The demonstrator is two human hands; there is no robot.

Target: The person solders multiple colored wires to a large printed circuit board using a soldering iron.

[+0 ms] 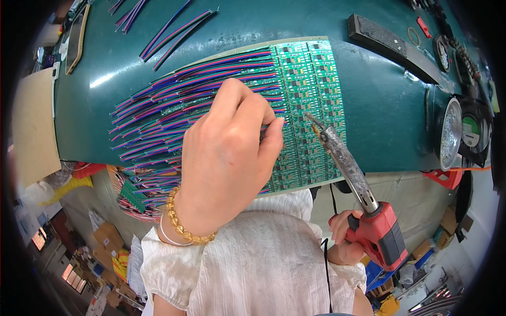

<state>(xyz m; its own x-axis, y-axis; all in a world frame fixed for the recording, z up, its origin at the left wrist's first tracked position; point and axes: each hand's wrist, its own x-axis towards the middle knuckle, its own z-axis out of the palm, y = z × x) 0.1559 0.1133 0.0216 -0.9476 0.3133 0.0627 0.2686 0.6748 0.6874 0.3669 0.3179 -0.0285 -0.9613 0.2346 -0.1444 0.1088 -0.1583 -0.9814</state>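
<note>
Clamped around the red-and-black handle of a soldering iron (363, 189), the right hand's (345, 239) grip has its fingers wrapped in from the left side. The iron's long axis slants from the handle, at the lower right, to the tip, which points away and leftward over a green circuit-board panel (324, 79); whether the tip touches the panel cannot be told.

Farther left, the left hand (229, 147) hangs back-up over the panel, a yellow bead bracelet (179, 221) at its wrist. Its grip is narrow, thumb and index finger brought near each other just left of the iron's tip; whether a wire is pinched between them is hidden.

Under and around this hand lie multicoloured wires (158, 100), their long axis running left to right, the free ends pointing left and dipping slightly nearer. The panel's small circuits stand in columns running near to far at the wires' right ends.

Beyond, on the teal desk (379, 121), sit a round metal dish (450, 134) to the right, a dark bar (392, 47) and, at the far left, loose wires (179, 36).
</note>
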